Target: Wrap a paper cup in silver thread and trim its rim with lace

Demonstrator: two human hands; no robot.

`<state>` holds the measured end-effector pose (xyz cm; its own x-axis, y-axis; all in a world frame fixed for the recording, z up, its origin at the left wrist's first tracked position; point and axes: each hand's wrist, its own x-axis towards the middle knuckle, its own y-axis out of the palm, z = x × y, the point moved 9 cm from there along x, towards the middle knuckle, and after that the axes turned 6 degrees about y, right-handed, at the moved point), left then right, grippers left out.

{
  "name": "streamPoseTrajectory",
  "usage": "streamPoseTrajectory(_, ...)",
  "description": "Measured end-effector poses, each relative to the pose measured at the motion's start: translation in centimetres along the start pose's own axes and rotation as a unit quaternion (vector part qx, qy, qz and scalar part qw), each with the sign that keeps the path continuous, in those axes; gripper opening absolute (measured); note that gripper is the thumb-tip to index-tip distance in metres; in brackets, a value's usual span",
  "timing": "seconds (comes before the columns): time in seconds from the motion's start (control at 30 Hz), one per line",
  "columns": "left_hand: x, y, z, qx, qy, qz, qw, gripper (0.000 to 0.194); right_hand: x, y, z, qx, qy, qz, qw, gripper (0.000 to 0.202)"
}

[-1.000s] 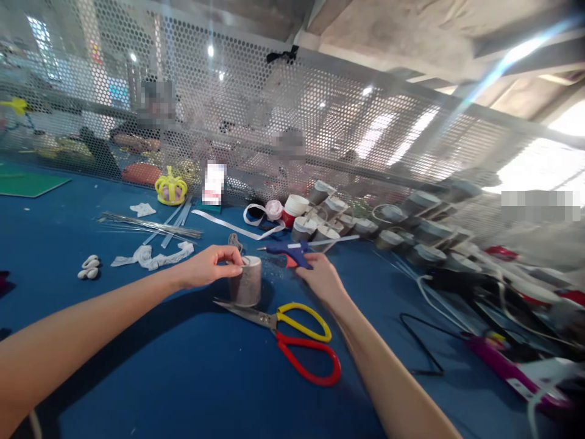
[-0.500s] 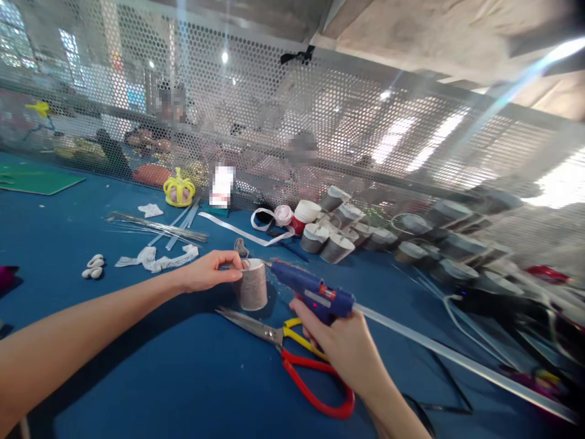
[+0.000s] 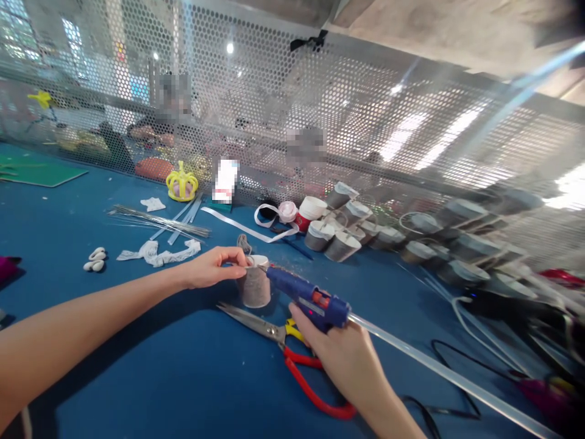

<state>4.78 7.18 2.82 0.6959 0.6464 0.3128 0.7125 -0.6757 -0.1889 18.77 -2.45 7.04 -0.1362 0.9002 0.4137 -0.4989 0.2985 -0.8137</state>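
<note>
A small grey cord-wrapped cup with a white inside stands upright on the blue table. My left hand pinches at its left rim, where a thin strand shows; a small bundle of grey cord lies just behind. In my right hand is a blue glue gun, its nozzle at the cup's right rim and a long clear glue stick sticking out of its back. Large scissors with red and yellow handles lie below the cup, partly under my right hand.
Several grey cups crowd the back right beside white ribbon. Metal wires, white cloth scraps and a yellow crown lie left. A perforated metal screen borders the table's back; black cable lies right.
The glue gun's nozzle has moved from just outside the cup's right rim onto the rim. The whole view has shifted slightly. My left hand keeps its pinch at the cup.
</note>
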Motion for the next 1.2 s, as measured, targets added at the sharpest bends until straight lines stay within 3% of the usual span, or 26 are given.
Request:
streamPoseTrajectory(0.13, 0.0, 0.0, 0.1, -0.005, -0.004, -0.004, 1.0, 0.016, -0.2, -0.1, -0.1, -0.039, -0.014, -0.005, 0.999, 0.023)
streamPoseTrajectory(0.4, 0.0, -0.1, 0.3, 0.006, -0.002, -0.003, 1.0, 0.016, -0.7, 0.5, 2.2, -0.171, -0.114, -0.004, 0.979, 0.036)
streamPoseTrajectory(0.67, 0.1, -0.1, 0.4, -0.001, 0.004, -0.002, 1.0, 0.016, -0.9, 0.9, 0.2, -0.177, -0.062, 0.013, 0.982, 0.031)
streamPoseTrajectory(1.2, 0.0, -0.1, 0.5, -0.027, 0.003, -0.003, 1.0, 0.017, -0.2, 0.3, -0.7, -0.146, 0.004, 0.014, 0.989, 0.028)
